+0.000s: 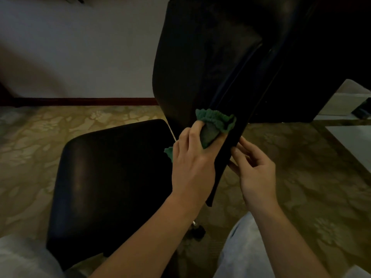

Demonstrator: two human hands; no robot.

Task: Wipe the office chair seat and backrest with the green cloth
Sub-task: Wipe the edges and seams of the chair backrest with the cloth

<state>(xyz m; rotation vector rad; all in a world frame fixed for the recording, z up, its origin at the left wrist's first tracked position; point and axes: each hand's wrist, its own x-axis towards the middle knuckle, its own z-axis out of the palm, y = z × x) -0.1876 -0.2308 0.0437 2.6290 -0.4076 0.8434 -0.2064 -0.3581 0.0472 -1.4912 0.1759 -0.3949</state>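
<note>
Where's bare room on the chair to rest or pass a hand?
Bare: the seat, from its left edge to the left hand; also the upper backrest. Crowded: backrest's lower edge, where the left hand grips the green cloth and the right hand touches the rim.

In my left hand (192,163) the green cloth (215,119) looks like soft, matt knit with a ribbed, frilly edge. Above both hands the backrest (200,67) looks like smooth black leather or vinyl with a dull sheen. Left of that hand the seat (112,167) has the same faintly glossy skin. Under my right hand (255,167) the patterned floor (301,187) has a satin shine
</note>
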